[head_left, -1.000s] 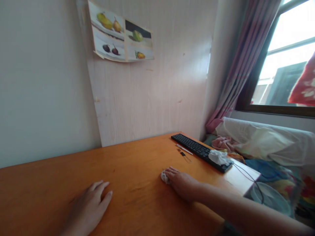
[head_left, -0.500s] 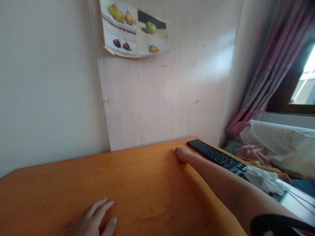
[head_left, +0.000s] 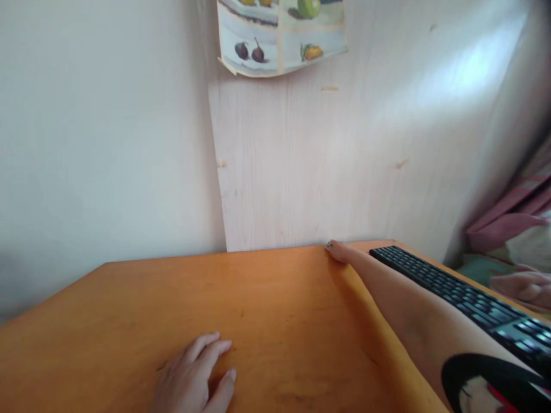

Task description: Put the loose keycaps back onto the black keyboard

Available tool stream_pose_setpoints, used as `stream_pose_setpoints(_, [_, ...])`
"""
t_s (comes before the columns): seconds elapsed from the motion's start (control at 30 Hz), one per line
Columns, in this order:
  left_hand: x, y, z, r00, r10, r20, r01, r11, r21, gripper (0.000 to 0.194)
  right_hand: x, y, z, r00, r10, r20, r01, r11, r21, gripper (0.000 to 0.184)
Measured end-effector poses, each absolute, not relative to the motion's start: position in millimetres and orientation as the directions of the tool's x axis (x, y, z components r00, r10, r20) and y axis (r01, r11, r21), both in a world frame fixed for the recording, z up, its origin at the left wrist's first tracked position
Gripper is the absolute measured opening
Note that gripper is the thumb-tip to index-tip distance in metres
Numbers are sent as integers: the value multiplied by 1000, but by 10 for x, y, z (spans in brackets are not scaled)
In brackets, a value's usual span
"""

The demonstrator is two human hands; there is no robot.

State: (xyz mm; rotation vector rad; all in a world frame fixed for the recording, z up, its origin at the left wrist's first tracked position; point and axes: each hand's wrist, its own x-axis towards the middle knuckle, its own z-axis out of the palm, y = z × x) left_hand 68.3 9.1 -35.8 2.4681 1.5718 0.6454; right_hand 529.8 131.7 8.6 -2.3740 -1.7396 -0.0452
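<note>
My right arm reaches across the orange-brown wooden desk, with my right hand at its far edge by the wall panel. The fingers are closed over a small whitish thing, mostly covered by the hand and too small to name. Near the front of the desk, my left hand rests palm down, its fingers spread and nothing in them.
To the right of my arm, a black keyboard lies along the desk's right side. A sheet of fruit paintings hangs on the pale panel behind. Pink curtain cloth shows at far right.
My right hand has slid farther back, up to the desk's far edge. The view has swung left, so the window has left the picture. My left hand stays flat on the desk.
</note>
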Motion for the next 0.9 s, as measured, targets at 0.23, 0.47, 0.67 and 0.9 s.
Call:
stream_pose_setpoints(0.23, [733, 12, -251, 349, 898, 266, 788, -435, 435, 38, 4368, 1733, -4, 61, 996, 70, 987, -50, -155, 34])
stream_pose_setpoints(0.47, [789, -5, -145, 335, 892, 304, 743, -448, 497, 33, 3513, 1370, -19, -232, 972, 29, 955, 234, -183, 29])
stream_pose_setpoints(0.67, [818, 42, -152, 321, 891, 320, 729, -448, 517, 33, 3141, 617, 22, -384, 922, 42, 899, 384, -211, 41])
stream_pose_setpoints(0.9, [841, 125, -194, 309, 891, 333, 723, -448, 527, 32, 2873, -263, 7, -540, 830, 137, 783, 556, -279, 46])
